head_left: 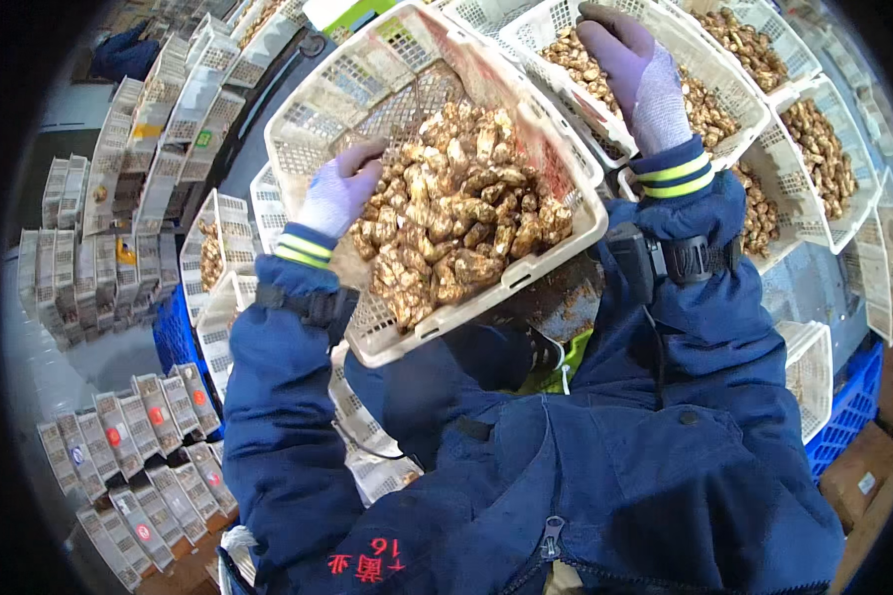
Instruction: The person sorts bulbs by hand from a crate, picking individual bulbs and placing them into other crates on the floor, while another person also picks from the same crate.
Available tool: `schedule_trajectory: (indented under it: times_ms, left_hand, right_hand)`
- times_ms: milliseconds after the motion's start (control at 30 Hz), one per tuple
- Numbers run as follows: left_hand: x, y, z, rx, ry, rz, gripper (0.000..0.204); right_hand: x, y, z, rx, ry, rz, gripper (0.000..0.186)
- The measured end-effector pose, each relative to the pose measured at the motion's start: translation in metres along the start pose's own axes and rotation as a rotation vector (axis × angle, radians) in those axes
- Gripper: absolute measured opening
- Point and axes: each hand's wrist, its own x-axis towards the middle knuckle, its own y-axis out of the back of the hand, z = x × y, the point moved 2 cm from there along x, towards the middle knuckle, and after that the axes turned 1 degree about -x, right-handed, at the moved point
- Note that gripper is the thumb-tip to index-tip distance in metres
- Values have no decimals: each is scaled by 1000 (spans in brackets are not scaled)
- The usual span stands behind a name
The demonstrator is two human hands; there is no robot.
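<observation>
A large white crate (437,332) lies tilted in front of me, with a heap of knobbly cream-and-brown mushrooms (456,213) in it. My left hand (342,188), in a purple-and-white glove, is at the left side of the heap. Its fingers reach toward the mushrooms, slightly apart, and nothing shows in them. Farther off to the right, my right hand (637,74) hangs over a white basket (605,139) of smaller mushroom pieces (704,109). That glove's fingers are also parted, without anything visible between them.
More white baskets of mushrooms (819,159) stand at the right. Stacked pale baskets (119,159) line the left, with rows of smaller ones (129,426) below. A blue crate (848,412) sits at the lower right beside a cardboard box (863,476).
</observation>
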Motion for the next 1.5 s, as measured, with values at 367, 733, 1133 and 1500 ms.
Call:
schedule_trajectory:
  times_ms: [367, 733, 1133, 1500]
  left_hand:
    - [139, -93, -89, 269, -38, -95, 39]
    - [104, -56, -64, -97, 251, -111, 50]
    - [38, -22, -31, -1271, 209, -180, 48]
    - [14, -23, 16, -1331, 81, -299, 52]
  right_hand:
    - [8, -12, 70, 66, -184, -47, 34]
    - [10, -22, 83, 11, -166, -108, 31]
    - [12, -23, 100, -62, -37, -86, 34]
    - [13, -24, 103, -126, -63, -158, 34]
